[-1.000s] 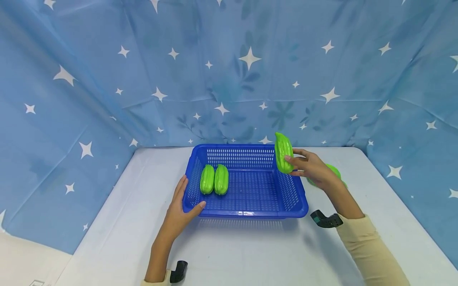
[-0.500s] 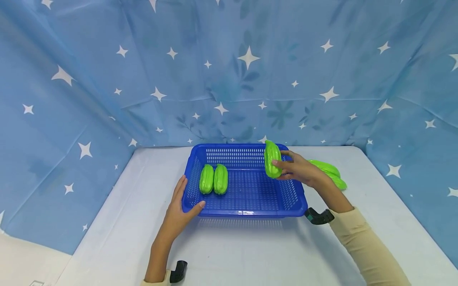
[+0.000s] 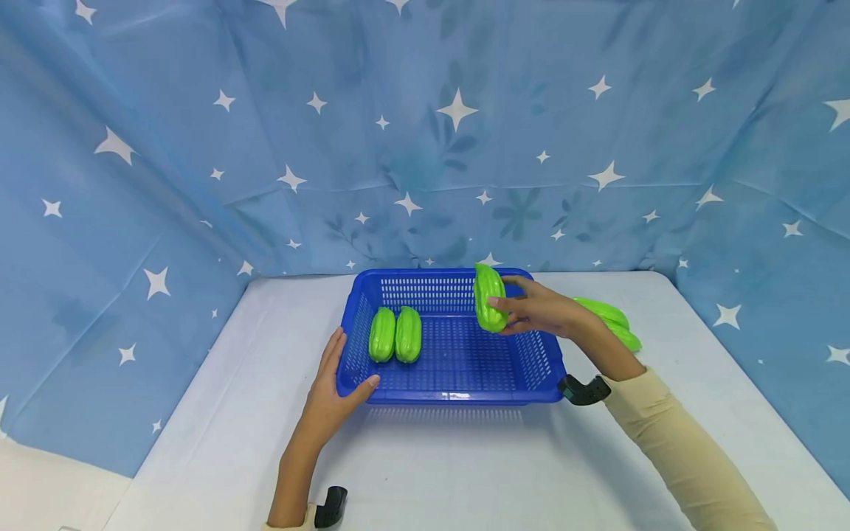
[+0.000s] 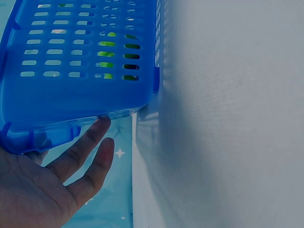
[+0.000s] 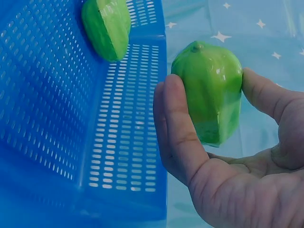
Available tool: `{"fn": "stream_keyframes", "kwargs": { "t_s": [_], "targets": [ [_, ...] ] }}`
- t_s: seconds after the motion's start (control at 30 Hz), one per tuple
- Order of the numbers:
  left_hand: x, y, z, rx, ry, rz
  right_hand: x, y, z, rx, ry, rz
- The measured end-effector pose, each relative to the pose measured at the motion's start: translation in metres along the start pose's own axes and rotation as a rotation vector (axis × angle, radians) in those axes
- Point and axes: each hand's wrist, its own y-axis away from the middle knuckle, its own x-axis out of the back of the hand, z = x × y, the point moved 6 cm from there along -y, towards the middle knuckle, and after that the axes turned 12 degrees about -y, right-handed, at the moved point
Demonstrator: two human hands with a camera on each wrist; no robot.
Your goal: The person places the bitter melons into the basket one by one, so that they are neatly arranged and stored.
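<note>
white table (image 3: pixel 465 472) under even light; backed and flanked by creased blue cloth (image 3: pixel 425 147) printed with white stars and faint leaf shapes; pale floor patch at lower left.

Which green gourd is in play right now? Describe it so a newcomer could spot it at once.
Find the blue basket in the middle of the white table. Above its far right corner, the right hand grips a green gourd. It alone is held in the air: two lie side by side inside the basket, and others lie on the table behind the wrist.
</note>
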Motion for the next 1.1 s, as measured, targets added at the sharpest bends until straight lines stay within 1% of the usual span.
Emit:
{"fn": "stream_keyframes", "kwargs": {
  "t_s": [0.17,0.27,0.4,0.57,0.7,0.83,1.1],
  "targets": [
    [-0.001,0.0,0.0,0.001,-0.005,0.002,-0.007,-0.009,0.0,-0.035,0.03,-0.004],
    [-0.001,0.0,0.0,0.005,-0.007,0.002,-0.011,-0.016,0.001,-0.055,0.032,-0.019],
    [0.0,0.0,0.0,0.012,-0.007,0.005,-0.019,-0.025,0.002,-0.081,0.065,-0.046],
    [0.0,0.001,0.001,0.014,0.001,0.006,-0.031,-0.036,0.007,-0.144,0.1,-0.048],
    [-0.001,0.001,0.002,0.011,0.006,-0.001,-0.042,-0.044,0.012,-0.194,0.102,-0.051],
    [-0.001,0.001,0.002,0.016,0.01,0.001,-0.052,-0.052,0.018,-0.24,0.105,-0.072],
    [0.0,0.002,0.002,0.004,0.012,0.006,-0.063,-0.064,0.022,-0.286,0.094,-0.072]
  ]
}}
